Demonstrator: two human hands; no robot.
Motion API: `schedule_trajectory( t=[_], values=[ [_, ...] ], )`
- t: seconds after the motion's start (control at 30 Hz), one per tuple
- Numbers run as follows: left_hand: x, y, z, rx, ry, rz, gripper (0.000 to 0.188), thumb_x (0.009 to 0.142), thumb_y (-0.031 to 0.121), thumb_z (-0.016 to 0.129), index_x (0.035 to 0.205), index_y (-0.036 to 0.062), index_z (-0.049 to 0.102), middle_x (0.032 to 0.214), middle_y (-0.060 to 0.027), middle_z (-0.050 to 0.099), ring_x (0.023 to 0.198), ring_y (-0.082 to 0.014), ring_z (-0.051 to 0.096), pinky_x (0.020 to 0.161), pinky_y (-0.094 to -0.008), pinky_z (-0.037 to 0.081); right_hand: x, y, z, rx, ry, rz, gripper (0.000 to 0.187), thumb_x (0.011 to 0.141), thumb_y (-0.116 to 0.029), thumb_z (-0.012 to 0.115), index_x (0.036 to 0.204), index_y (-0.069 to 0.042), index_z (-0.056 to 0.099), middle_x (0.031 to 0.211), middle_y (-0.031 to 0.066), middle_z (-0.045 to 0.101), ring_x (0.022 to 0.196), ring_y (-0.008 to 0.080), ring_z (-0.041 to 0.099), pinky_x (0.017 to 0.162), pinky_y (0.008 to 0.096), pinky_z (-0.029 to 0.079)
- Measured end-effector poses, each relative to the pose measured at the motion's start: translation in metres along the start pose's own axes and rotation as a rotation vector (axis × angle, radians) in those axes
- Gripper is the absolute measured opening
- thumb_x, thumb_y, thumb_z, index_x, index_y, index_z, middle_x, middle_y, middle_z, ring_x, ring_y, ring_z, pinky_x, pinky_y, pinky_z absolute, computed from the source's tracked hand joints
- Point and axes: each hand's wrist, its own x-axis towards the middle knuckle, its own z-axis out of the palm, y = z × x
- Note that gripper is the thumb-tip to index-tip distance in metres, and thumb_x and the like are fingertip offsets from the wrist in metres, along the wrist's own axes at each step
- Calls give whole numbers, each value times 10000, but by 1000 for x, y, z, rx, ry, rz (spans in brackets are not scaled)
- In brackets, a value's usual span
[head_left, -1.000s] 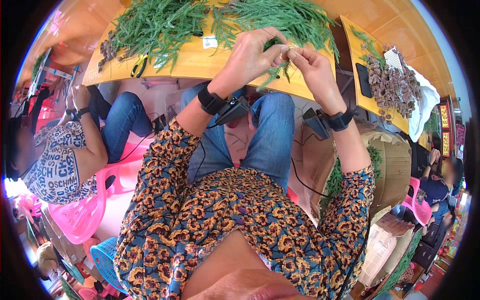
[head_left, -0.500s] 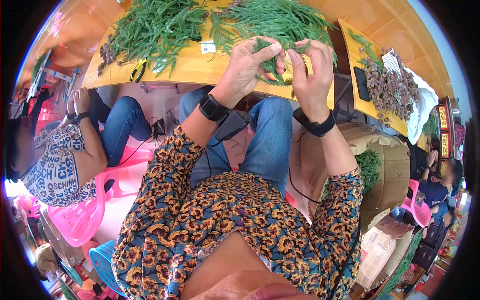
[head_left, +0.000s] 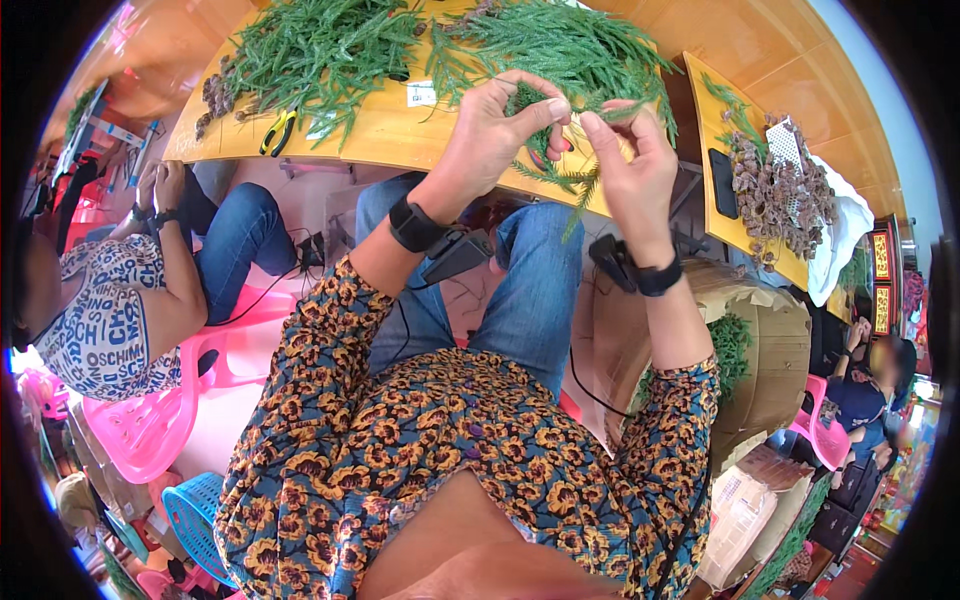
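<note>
Above the near edge of the yellow table, my left hand (head_left: 497,130) is closed with thumb and fingers pinching a green artificial sprig (head_left: 562,178), whose needled branches hang down between the hands. My right hand (head_left: 634,168) is close by on the right, thumb and forefinger pinched together beside the sprig. Green needles show by its fingers, but exactly what it grips is too small to make out. Behind both hands lies a heap of green sprigs (head_left: 560,50).
The yellow table (head_left: 400,130) also carries another pile of greenery (head_left: 320,55), yellow-black pliers (head_left: 279,133) and a white label (head_left: 421,93). A side table at right holds a phone (head_left: 722,184) and brown dried cones (head_left: 775,200). A cardboard box (head_left: 780,350) stands near my right arm. Another person sits at left.
My right hand has shifted slightly right and down, its fingers bending more. The sprig's branches now hang lower between my hands. My left hand stays nearly in place.
</note>
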Motion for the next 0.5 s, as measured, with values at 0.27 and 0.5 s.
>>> schedule_trajectory(
  t=[0.27,0.5],
  values=[
    [-4,27,-6,330,-227,1,108,1060,50,722,1127,-34,706,869,-82,735,742,-125,702,664,-292,585,9,9,-31,887,-289,751,172,1067,-156,737,952,-31,710,1026,98,770,946,203,704,932,356,553],
    [6,34,-15,366,-193,-41,105,1059,56,718,1112,-34,725,805,-56,724,709,-102,686,663,-277,585,18,-18,-13,-280,-125,-159,117,1044,-123,770,1040,-12,735,1048,95,777,972,197,715,870,356,561]
  ],
)
